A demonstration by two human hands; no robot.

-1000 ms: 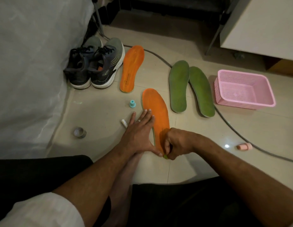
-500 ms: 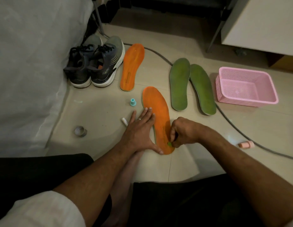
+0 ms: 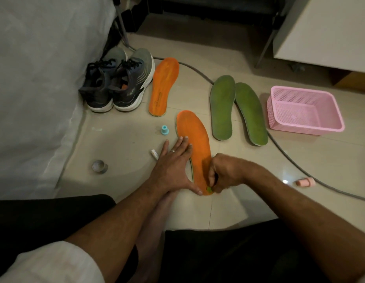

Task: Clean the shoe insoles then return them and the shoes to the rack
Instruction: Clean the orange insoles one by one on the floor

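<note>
In the middle of the frame I see the near orange insole (image 3: 195, 148) lying flat on the tiled floor (image 3: 124, 144). My left hand (image 3: 173, 166) rests on its left edge with straight, spread fingers, and the thumb reaches to the heel end. My right hand (image 3: 222, 173) is curled at the heel of this insole and pinches a small green thing (image 3: 209, 188) against it; what this thing is, I cannot tell. The second orange insole (image 3: 163, 86) lies higher, just beside the pair of grey shoes (image 3: 118, 82) in the upper left. Two green insoles (image 3: 236, 109) lie side by side right of centre, near the pink basket (image 3: 304, 111). A small teal cap (image 3: 164, 130) stands just left of the near insole.
</note>
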